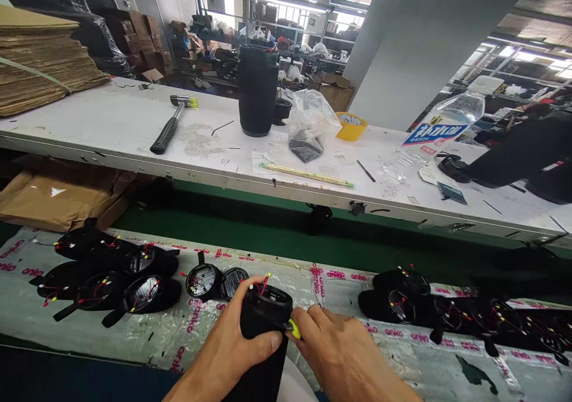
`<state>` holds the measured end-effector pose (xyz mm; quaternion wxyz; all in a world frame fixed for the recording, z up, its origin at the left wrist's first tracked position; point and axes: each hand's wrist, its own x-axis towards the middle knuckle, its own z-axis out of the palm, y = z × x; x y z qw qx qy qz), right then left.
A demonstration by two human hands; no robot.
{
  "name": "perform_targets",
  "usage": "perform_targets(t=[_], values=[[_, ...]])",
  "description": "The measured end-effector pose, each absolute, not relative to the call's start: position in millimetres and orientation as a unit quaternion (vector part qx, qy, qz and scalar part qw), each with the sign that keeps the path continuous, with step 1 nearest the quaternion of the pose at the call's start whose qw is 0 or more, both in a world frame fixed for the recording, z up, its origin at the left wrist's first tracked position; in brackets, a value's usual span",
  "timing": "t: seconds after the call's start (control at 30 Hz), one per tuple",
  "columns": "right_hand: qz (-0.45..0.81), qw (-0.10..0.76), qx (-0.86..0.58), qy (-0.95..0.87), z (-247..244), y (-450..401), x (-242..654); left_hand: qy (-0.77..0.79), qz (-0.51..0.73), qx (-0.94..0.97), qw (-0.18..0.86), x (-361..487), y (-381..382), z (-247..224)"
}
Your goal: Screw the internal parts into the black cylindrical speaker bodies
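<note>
My left hand [227, 345] wraps round a black fabric-covered cylinder [261, 375], its thumb lying across the near side. The cylinder leans up toward me, and red wires with a small yellow-tipped connector [267, 280] stick out of its rim end. In my closed right hand [342, 345] is a small yellow-handled tool [294, 329]; its tip meets the cylinder's side just below the rim. Most of the tool is hidden by my fingers, so its kind does not show. Beyond my left hand lie more black cylinders [203, 280] with open ends and loose wires.
Further black cylinders lie to the left [96, 289] and right [402, 307] on a plastic-covered surface [223, 336]. The white bench [214, 152] behind carries a hammer [172, 125], an upright black cylinder [258, 92], a bagged part [308, 128], a yellow basket [351, 128] and a bottle [435, 128].
</note>
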<state>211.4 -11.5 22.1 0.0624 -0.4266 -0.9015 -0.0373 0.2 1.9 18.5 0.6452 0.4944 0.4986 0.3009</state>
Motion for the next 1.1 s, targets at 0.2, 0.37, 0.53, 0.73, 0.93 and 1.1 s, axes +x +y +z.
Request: perform_targets(t=[0.2,0.37,0.53,0.73,0.93,1.1], values=[[-0.021,0.007,-0.424,-0.905,30,-11,213,0.532,0.289,0.496,0.622,4,1,27],[0.005,-0.119,-0.394,-0.911,47,-8,212,0.532,0.293,0.487,0.627,5,1,25],[-0.007,-0.139,-0.377,-0.916,48,-8,211,0.549,0.289,0.491,0.612,9,0,19],[-0.017,-0.082,-0.399,-0.913,31,-3,213,0.503,0.322,0.46,0.657,-1,0,2],[0.12,0.041,-0.433,-0.892,20,4,220,0.389,0.322,0.265,0.821,-21,-3,-25],[0.071,0.171,-0.37,-0.91,6,9,231,0.306,0.371,0.243,0.842,-13,-1,-32]])
